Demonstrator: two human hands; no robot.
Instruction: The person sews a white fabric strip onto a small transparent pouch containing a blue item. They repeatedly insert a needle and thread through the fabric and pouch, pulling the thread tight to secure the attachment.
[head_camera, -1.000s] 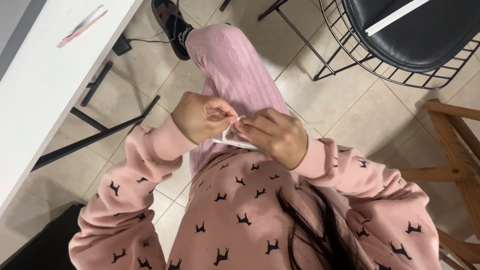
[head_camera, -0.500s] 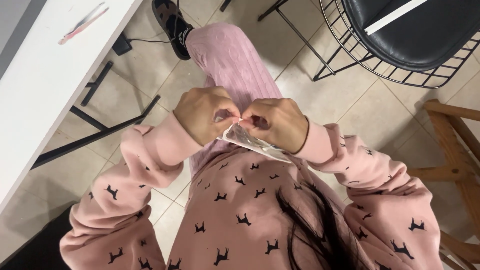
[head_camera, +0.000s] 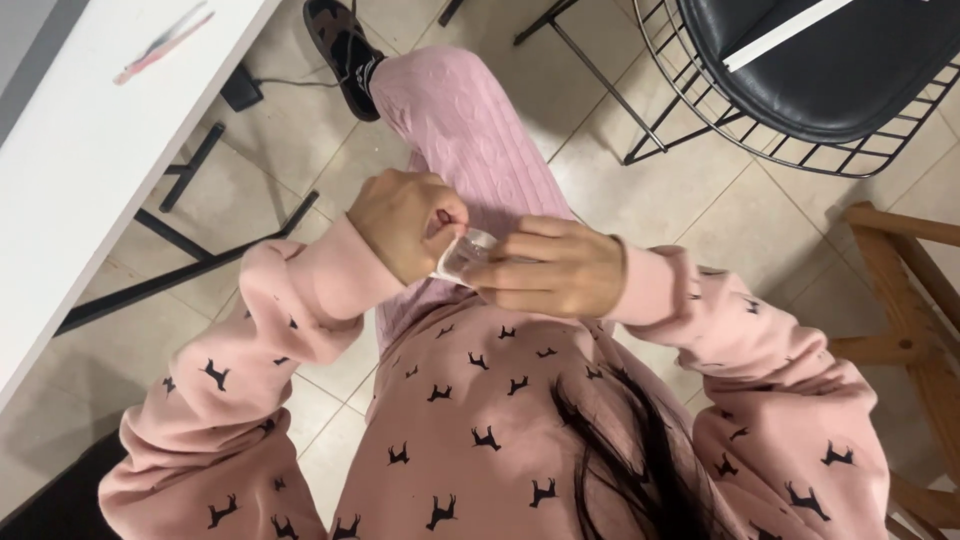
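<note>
Both my hands meet over my lap on a small clear plastic packet. My left hand pinches its near edge with curled fingers. My right hand grips the other side, fingers closed around it. Most of the packet is hidden between the fingers, and its contents cannot be made out. I wear a pink sweatshirt with small black animal prints and pink ribbed trousers, one leg stretched out ahead.
A white table stands at the left with a pink-and-grey pen-like object on it. A black wire chair is at upper right, a wooden frame at right. The floor is beige tile.
My hands have lifted slightly and come closer together. The packet, earlier stretched out flat between them, is now bunched up and mostly covered by my fingers.
</note>
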